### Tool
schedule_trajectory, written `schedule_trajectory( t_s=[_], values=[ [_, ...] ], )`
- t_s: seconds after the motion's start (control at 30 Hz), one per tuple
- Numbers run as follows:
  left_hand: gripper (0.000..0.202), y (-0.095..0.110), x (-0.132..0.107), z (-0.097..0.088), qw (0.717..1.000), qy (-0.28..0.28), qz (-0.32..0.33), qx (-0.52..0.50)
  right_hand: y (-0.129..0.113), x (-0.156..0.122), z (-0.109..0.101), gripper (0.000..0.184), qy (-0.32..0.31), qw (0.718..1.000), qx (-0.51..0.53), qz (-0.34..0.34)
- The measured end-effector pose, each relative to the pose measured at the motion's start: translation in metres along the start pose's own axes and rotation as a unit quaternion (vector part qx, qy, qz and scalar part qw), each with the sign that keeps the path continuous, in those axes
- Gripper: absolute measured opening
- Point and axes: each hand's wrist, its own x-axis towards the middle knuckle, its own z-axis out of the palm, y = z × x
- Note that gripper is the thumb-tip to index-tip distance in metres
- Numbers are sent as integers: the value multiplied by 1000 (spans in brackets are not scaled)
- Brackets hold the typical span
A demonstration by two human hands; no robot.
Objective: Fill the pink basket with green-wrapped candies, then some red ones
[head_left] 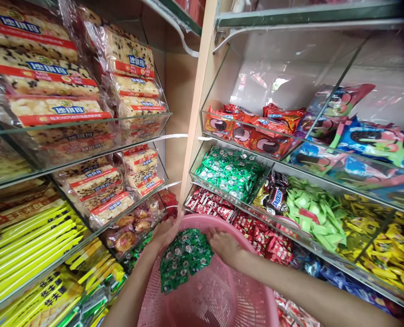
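A pink plastic basket [255, 285] with a perforated wall tilts below the shelves, its far rim close to the corner post. Small shiny green packets [184, 261] lie in a heap on its far inner side. My left hand [164, 231] is closed at the far left rim, beside the heap, with some fingers hidden. Over the right part of the basket, my right hand [223, 245] has curled fingers against the right edge of the green packets. Its fingertips are partly hidden. The lower part of the basket shows bare pink plastic.
Glass-fronted shelves surround the basket. Sachima packs [64, 106] and yellow wafer packs [28, 240] fill the left side. At right are a bin of green packets [231, 170], red cookie packs [253, 131], light green sweets [314, 211] and yellow sweets [397, 247]. A wooden post [195, 104] stands between.
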Motion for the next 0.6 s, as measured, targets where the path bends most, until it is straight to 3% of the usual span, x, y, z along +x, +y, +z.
schedule_trajectory(
  t_s=[0.17,0.33,0.6],
  values=[
    [85,0,1,1,1000,-2,-1,-5,-3,6,11,41,-1,999,-37,24],
    [89,-1,0,0,1000,-7,-5,7,-1,5,13,44,-21,1000,-2,6],
    [89,5,-3,-2,1000,-14,-7,15,0,-8,7,65,-58,996,65,30]
  ],
)
